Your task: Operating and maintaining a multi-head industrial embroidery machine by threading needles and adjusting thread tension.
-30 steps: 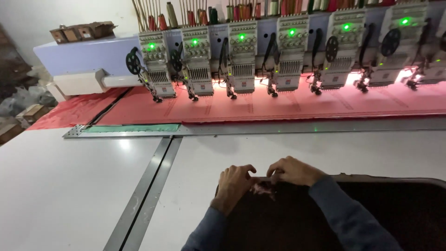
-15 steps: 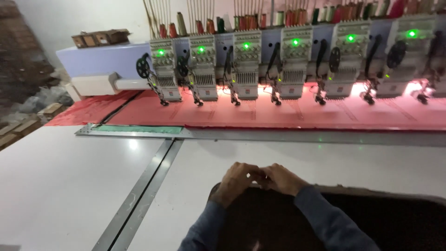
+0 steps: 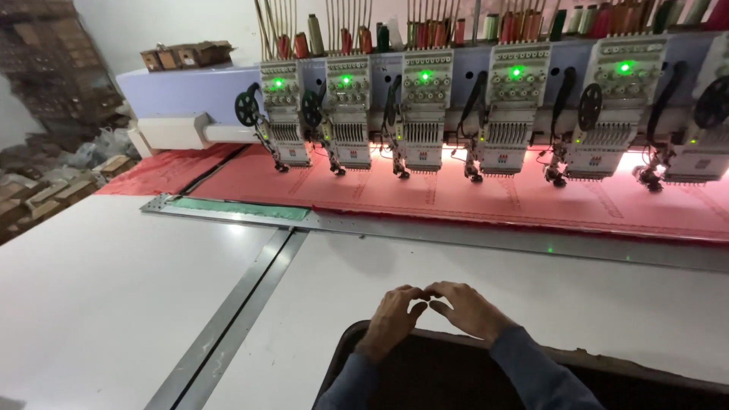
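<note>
My left hand (image 3: 393,317) and my right hand (image 3: 467,308) rest side by side on the white table (image 3: 531,304), at the far rim of a dark rounded panel (image 3: 456,372). Their fingertips curl inward and meet between the hands. Whether something small is pinched there is too fine to tell. Both forearms, in blue-grey sleeves, lie over the dark panel. Beyond the hands, a long red fabric (image 3: 486,197) is stretched under a row of several embroidery heads (image 3: 425,114) with green lights lit.
A metal rail (image 3: 235,311) runs diagonally across the table left of my hands. A metal bar (image 3: 493,239) borders the red fabric. Thread cones (image 3: 380,34) stand on top of the machine. Cardboard boxes and clutter (image 3: 53,182) sit at the far left.
My hands have stayed together and shifted slightly forward from the dark panel toward the white table. The view has moved closer to the machine.
</note>
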